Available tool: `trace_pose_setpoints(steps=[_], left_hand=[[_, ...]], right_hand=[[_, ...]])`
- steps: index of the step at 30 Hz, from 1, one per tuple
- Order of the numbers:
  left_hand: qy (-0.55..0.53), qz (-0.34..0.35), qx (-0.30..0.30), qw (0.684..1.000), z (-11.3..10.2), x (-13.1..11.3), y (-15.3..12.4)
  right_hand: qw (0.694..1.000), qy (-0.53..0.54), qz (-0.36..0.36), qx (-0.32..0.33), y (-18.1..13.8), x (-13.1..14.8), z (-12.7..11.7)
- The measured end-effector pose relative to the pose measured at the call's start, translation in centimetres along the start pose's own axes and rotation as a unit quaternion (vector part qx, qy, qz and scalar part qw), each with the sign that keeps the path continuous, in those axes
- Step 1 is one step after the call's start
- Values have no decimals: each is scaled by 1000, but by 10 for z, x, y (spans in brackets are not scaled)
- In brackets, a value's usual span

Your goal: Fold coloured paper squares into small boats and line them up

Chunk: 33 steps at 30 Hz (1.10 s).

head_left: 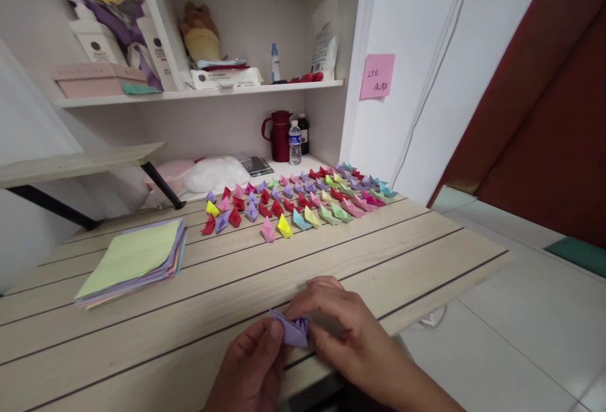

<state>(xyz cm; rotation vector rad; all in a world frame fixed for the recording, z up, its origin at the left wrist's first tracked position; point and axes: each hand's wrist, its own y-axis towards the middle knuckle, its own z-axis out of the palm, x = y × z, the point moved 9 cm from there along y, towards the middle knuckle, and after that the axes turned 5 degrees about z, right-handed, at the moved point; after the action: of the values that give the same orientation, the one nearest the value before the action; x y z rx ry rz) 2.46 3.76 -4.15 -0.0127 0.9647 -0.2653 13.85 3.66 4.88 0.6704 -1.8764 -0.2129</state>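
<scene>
A small purple folded paper boat (294,332) is held just above the near edge of the wooden table. My left hand (255,361) pinches its left end between thumb and fingers. At the other end, my right hand (338,323) has its thumb and fingers closed about the paper, and part of the fold is hidden there. Beyond my hands stand rows of paper boats in many colours, with a yellow boat (285,227) and a pink boat (267,229) nearest. A stack of coloured paper sheets (132,260), pale yellow-green on top, lies to the left.
Behind the boats, a water bottle (295,144) and a dark red jug (280,137) stand under a white shelf (284,88). A small raised stand (80,163) is at left. The table's right edge drops to a tiled floor (511,323).
</scene>
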Motion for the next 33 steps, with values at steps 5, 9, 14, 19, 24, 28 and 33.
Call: trace_pose_setpoints(steps=[5,9,14,19,24,28,33], left_hand=[[-15,4,-8,1000,-1,0,-2],[-45,29,-31,998,-4,-1,1],[-51,31,-35,998,-4,-1,2],[-59,26,-38,997,-2,-4,1],[-59,23,-43,997,2,-8,1],[-60,20,-45,997,1,-6,0],[-49,30,-47,997,3,-5,-1]], right_hand=[[1000,12,18,-12,-2,-7,-2],[999,-35,-28,-11,-4,0,3],[996,-64,-57,-9,-7,8,5],[996,-59,-62,0,-7,11,9],[997,-68,-42,-3,-5,5,10],[997,-69,-39,9,-7,5,13],[998,-53,-27,24,-10,3,17]])
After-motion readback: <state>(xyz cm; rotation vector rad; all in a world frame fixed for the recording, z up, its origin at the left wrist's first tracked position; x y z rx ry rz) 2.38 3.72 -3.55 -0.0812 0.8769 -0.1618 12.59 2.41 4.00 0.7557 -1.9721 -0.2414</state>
